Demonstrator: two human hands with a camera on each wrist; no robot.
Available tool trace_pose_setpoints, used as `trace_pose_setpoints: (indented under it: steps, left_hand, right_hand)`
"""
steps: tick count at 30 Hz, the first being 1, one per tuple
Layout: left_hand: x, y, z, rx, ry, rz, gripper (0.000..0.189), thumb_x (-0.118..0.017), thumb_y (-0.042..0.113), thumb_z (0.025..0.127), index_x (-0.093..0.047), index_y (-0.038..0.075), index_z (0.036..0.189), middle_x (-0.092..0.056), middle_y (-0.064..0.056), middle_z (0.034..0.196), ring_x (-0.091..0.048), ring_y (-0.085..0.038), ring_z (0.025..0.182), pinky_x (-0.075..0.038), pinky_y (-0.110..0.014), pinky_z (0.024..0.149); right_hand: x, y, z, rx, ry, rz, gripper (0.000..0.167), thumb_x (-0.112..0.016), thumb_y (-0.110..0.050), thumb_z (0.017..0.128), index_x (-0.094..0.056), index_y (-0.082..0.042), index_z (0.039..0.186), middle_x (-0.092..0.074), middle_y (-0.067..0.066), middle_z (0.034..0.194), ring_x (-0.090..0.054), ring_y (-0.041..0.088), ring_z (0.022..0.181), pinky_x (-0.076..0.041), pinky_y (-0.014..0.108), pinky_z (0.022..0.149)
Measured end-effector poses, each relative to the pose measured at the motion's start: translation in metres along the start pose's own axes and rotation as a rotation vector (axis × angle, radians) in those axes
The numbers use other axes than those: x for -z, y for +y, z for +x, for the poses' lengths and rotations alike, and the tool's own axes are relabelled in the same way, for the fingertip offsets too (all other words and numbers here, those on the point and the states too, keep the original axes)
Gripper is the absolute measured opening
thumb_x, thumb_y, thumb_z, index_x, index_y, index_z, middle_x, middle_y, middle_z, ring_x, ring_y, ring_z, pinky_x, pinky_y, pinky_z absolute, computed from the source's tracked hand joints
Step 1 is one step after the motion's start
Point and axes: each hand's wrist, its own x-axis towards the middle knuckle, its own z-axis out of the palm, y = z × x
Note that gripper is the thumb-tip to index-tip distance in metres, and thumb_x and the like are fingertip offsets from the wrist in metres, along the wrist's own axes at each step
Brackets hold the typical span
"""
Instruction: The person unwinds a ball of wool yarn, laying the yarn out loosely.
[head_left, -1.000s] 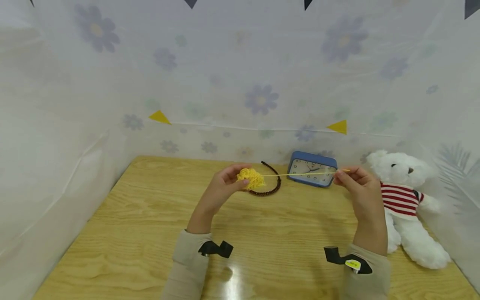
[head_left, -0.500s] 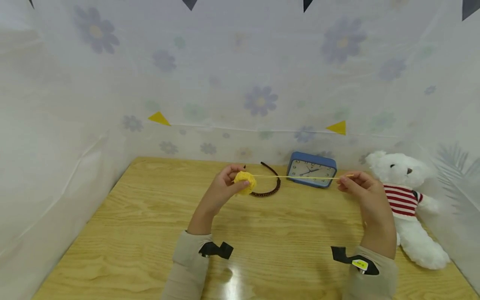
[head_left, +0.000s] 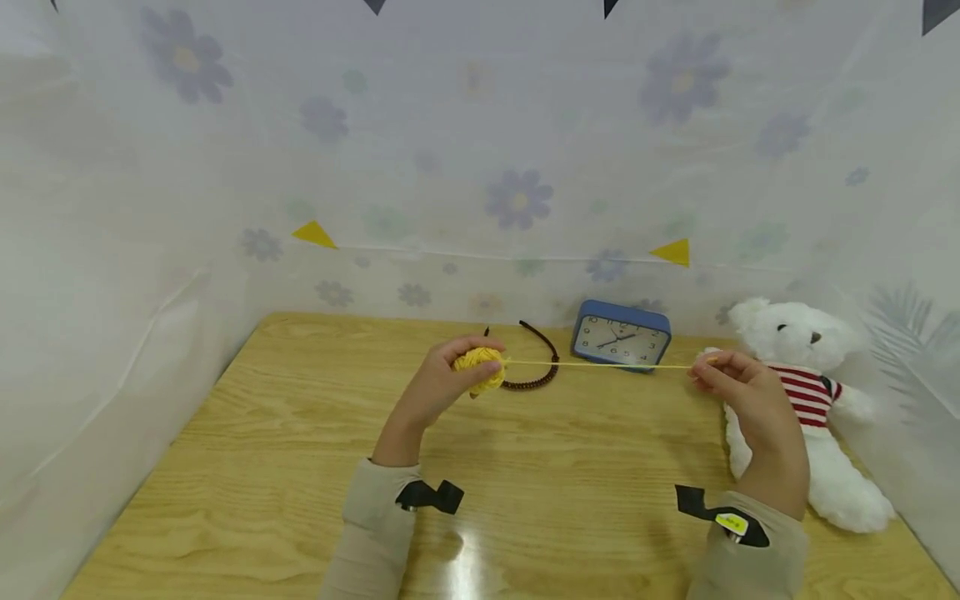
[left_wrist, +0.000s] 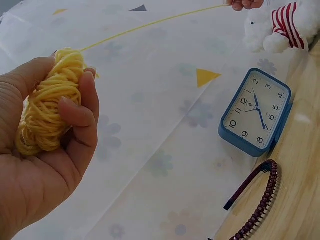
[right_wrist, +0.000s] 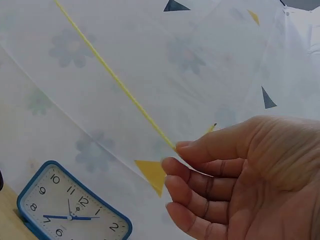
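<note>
My left hand [head_left: 435, 387] grips a ball of yellow yarn [left_wrist: 52, 107], with fingers and thumb curled round it above the table. From the ball a taut yarn strand [head_left: 592, 364] runs across to my right hand [head_left: 753, 404]. There the thumb and index finger pinch the strand, and its short free end [right_wrist: 212, 128] sticks up past the thumb in the right wrist view. The strand passes in front of the blue alarm clock [head_left: 621, 335] in the head view. Behind the yarn ball lies a dark beaded headband [head_left: 536, 384], partly hidden by the left hand.
A white teddy bear [head_left: 847, 475] in a red-striped shirt sits at the right, partly behind the right hand. The wooden table [head_left: 247, 467] ends against a flowered white curtain [head_left: 420, 150] at the back.
My right hand has moved right and slightly down, so the strand between the hands is longer. The yarn ball has turned in my left hand and shifted slightly left.
</note>
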Motion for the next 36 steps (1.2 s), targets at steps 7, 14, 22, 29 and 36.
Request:
trace_pose_setpoints:
  steps: [7,14,22,29,36]
  left_hand:
    - [-0.005,0.000,0.001,0.010,-0.040,0.000,0.027,-0.062,0.011,0.093,-0.063,0.007,0.120,-0.060,-0.010,0.103,-0.056,-0.018,0.074,-0.050,-0.031,0.061]
    - [-0.015,0.004,0.001,0.065,-0.095,0.006,0.029,-0.061,0.005,0.092,-0.062,0.003,0.121,-0.058,-0.011,0.112,-0.055,-0.017,0.076,-0.050,-0.031,0.063]
    - [-0.023,0.026,-0.003,0.050,-0.114,0.041,0.028,-0.060,0.004,0.092,-0.062,-0.001,0.120,-0.059,-0.014,0.106,-0.055,-0.013,0.072,-0.049,-0.025,0.060]
    - [-0.025,0.027,-0.003,0.021,-0.094,0.025,0.029,-0.059,0.001,0.092,-0.060,-0.002,0.121,-0.060,-0.012,0.096,-0.052,-0.013,0.069,-0.046,-0.023,0.058]
    - [-0.024,0.026,-0.002,0.025,-0.076,0.013,0.030,-0.058,0.003,0.093,-0.058,-0.005,0.122,-0.059,-0.013,0.096,-0.052,-0.014,0.070,-0.047,-0.027,0.059]
  right_hand:
    - [0.006,0.005,-0.001,0.020,-0.210,-0.159,0.012,-0.055,-0.001,0.095,-0.062,-0.002,0.104,-0.064,-0.005,0.097,-0.062,0.008,0.087,-0.051,0.018,0.075]
    - [-0.018,-0.004,0.001,0.029,-0.343,-0.358,0.023,-0.056,-0.009,0.096,-0.057,0.001,0.116,-0.063,0.001,0.107,-0.061,0.009,0.097,-0.051,0.020,0.080]
    - [-0.091,-0.008,0.011,0.088,-0.466,-0.186,0.025,-0.057,-0.008,0.095,-0.056,0.005,0.116,-0.062,0.016,0.110,-0.062,0.020,0.101,-0.052,0.027,0.086]
    - [-0.139,-0.005,0.012,0.076,-0.529,-0.155,0.024,-0.061,-0.011,0.093,-0.058,0.004,0.112,-0.062,0.017,0.104,-0.063,0.023,0.096,-0.053,0.031,0.083]
    - [-0.158,-0.007,0.011,0.086,-0.426,-0.134,0.020,-0.065,-0.008,0.090,-0.061,0.004,0.104,-0.064,0.005,0.095,-0.064,0.024,0.088,-0.054,0.029,0.077]
